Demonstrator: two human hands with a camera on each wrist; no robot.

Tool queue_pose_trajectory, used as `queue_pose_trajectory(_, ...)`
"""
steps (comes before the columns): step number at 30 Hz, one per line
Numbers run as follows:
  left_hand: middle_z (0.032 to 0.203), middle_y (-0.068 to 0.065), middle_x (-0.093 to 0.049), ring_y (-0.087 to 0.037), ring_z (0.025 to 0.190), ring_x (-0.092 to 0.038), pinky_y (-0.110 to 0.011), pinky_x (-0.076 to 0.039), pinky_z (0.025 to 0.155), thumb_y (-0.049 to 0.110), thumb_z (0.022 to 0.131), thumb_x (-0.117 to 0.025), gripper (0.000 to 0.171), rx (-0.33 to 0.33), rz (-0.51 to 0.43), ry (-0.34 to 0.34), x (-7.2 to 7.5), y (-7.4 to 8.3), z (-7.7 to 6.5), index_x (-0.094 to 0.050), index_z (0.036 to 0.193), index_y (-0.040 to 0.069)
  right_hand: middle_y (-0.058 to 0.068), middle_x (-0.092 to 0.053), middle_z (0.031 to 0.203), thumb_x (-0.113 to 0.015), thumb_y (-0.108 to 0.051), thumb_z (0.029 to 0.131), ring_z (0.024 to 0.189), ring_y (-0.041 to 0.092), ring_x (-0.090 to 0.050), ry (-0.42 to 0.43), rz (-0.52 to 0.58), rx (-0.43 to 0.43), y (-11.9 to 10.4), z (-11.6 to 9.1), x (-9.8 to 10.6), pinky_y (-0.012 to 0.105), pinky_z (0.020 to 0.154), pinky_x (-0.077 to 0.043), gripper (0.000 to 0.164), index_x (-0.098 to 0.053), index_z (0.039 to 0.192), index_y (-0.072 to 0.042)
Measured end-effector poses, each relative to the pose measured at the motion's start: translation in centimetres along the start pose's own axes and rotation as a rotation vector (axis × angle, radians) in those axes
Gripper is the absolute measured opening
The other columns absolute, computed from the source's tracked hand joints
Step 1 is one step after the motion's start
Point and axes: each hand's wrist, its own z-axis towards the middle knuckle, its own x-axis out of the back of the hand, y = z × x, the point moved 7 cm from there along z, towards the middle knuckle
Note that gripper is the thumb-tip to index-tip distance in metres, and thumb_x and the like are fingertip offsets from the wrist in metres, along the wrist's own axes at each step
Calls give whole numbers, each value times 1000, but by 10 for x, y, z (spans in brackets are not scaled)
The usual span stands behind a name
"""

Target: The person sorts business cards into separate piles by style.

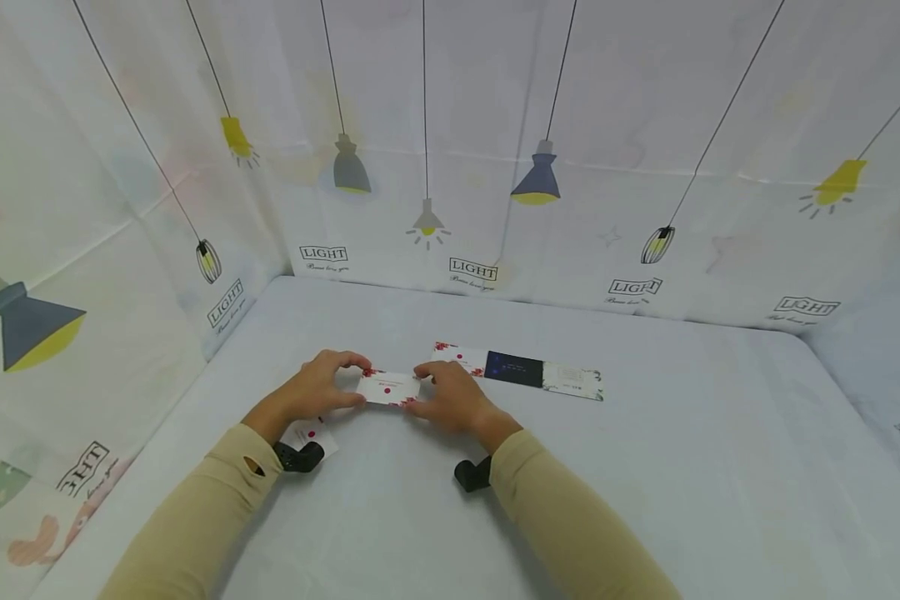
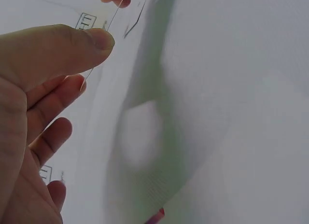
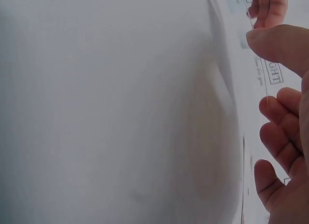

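A white card with red flower corners and a red dot (image 1: 387, 389) is stretched between both hands. My left hand (image 1: 311, 387) pinches its left end with the thumb below and a finger above. At the right end my right hand (image 1: 453, 400) pinches it the same way. In the left wrist view the card appears edge-on as a thin line by the left thumb (image 2: 77, 45). Seen from the right wrist, the right thumb (image 3: 277, 43) presses near the card's thin edge, with the other fingers curved behind it.
Beyond the right hand, a row of cards lies end to end: a white one with red flowers (image 1: 459, 358), a dark blue one (image 1: 515, 368) and a pale floral-edged one (image 1: 573, 380). Another white card (image 1: 313, 435) lies partly hidden under the left wrist. Printed cloth walls enclose the white table (image 1: 682, 450).
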Motion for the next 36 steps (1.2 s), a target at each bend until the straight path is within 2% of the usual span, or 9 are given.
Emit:
queue_pose_trajectory(2,140,-13,-51,-36,133,-40,-67,-19,107,23,86,-77,48,-3,-2,-4,-2,3,4,-62,132,17,4,-58,132,-76,-37,87,119,23,-52,6,16,-8,4,-2,4,42,101,-44,59,-59,137,-10)
queue_pose_trajectory(9,139,-12,-51,-34,132,-41,-61,-28,104,26,86,-77,49,-6,29,-22,-6,19,23,-61,131,19,8,-59,133,-77,-34,86,118,26,-51,39,9,6,15,-4,22,44,102,-43,57,-60,134,-7)
queue_pose_trajectory(17,136,-13,-53,-33,130,-42,-57,-28,102,26,85,-79,50,-39,83,-33,-12,41,47,-61,131,18,8,-59,130,-77,-32,87,116,25,-53,78,-5,-32,31,-8,41,43,100,-45,55,-60,133,-8)
queue_pose_trajectory(20,135,-12,-53,-32,129,-41,-56,-29,102,27,84,-79,51,-30,89,-37,-14,47,54,-61,131,18,8,-59,130,-76,-32,87,115,25,-53,83,8,-41,37,-10,46,42,98,-45,54,-59,133,-8)
queue_pose_trajectory(27,132,-11,-55,-29,126,-43,-54,-29,101,30,85,-80,50,-33,130,-25,-21,57,71,-62,131,19,11,-58,128,-75,-30,88,113,27,-51,109,6,-49,50,-12,61,43,96,-45,55,-58,135,-7)
queue_pose_trajectory(36,134,-7,-56,-28,128,-41,-50,-31,99,32,86,-80,49,1,179,-41,-34,61,90,-62,130,21,14,-56,137,-76,-34,89,124,33,-47,120,-61,-63,65,-9,68,49,109,-35,59,-58,138,-6)
